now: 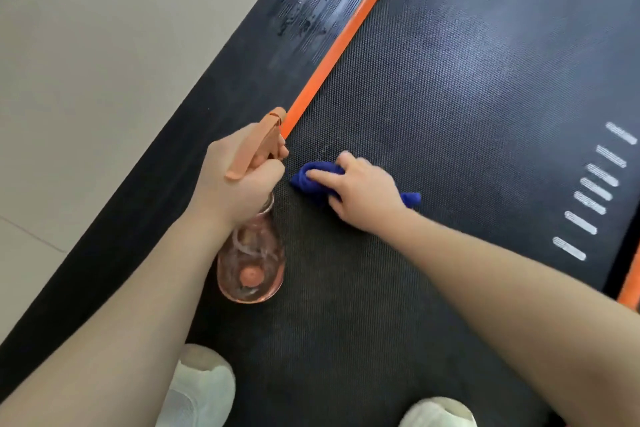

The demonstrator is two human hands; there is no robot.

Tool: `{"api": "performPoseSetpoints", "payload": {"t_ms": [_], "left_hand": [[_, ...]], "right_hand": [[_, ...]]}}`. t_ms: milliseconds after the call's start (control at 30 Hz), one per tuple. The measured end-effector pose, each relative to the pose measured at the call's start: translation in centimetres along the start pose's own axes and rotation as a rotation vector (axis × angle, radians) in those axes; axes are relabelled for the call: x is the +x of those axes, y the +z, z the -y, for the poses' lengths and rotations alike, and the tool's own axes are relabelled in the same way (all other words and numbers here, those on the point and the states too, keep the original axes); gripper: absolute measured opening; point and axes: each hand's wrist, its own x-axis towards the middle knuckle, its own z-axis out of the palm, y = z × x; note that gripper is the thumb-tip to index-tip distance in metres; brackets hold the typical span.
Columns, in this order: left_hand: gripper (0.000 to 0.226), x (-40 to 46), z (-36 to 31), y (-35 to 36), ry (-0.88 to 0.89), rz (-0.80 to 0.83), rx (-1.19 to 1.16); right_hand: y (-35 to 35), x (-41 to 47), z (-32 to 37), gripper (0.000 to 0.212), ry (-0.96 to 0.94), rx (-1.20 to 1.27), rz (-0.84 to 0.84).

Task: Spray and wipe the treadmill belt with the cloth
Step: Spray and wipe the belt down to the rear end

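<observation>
The black textured treadmill belt (450, 87) runs diagonally across the view, with an orange strip (346, 42) along its left edge. My left hand (239, 177) grips the neck of a clear pink spray bottle (251, 267) with an orange trigger head, held just above the belt near the strip. My right hand (363, 191) presses a crumpled blue cloth (311, 180) onto the belt right beside the bottle's nozzle. A tail of the cloth sticks out behind my wrist.
A black side rail (194, 104) with white stripes and wet patches lies left of the orange strip. Beige floor tiles (86, 45) fill the left. White dashes (588, 198) mark the belt's right side. My two white shoes (201, 392) stand on the belt at the bottom.
</observation>
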Motion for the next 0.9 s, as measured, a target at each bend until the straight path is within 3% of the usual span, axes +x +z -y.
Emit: {"api": "performPoseSetpoints", "payload": {"t_ms": [100, 200, 233, 367, 433, 500, 600, 667, 900], "left_hand": [[0.02, 0.1, 0.4, -0.6, -0.012, -0.001, -0.014], [0.023, 0.1, 0.5, -0.7, -0.006, 0.003, -0.032], [0.024, 0.2, 0.4, -0.6, -0.015, -0.006, -0.037], [0.03, 0.2, 0.7, -1.1, -0.031, -0.047, -0.064], [0.03, 0.3, 0.9, -1.4, -0.045, -0.064, -0.095], [0.029, 0.5, 1.5, -2.0, -0.061, -0.07, -0.107], [0.026, 0.3, 1.8, -2.3, -0.026, -0.044, -0.128], [0.027, 0.0, 1.8, -2.4, 0.006, -0.031, -0.12], [0.028, 0.2, 1.5, -2.5, 0.004, -0.015, -0.103]], "right_hand": [[-1.4, 3.4, -3.2, 0.042, 0.361, 0.017, -0.152], [-0.9, 5.4, -1.3, 0.038, 0.725, 0.33, -0.227], [-0.6, 5.6, -0.3, 0.037, 0.744, 0.386, -0.225], [0.7, 3.1, 4.9, 0.046, 0.243, 0.235, -0.041], [0.2, 3.4, 3.8, 0.048, 0.082, 0.138, 0.024], [-0.5, 4.8, 1.7, 0.046, 0.118, 0.022, -0.015], [-0.8, 6.5, -0.6, 0.04, 0.53, 0.145, -0.203], [-0.3, 7.4, -0.1, 0.039, 0.656, 0.212, -0.281], [-0.1, 4.8, 2.6, 0.045, 0.128, 0.046, -0.027]]}}
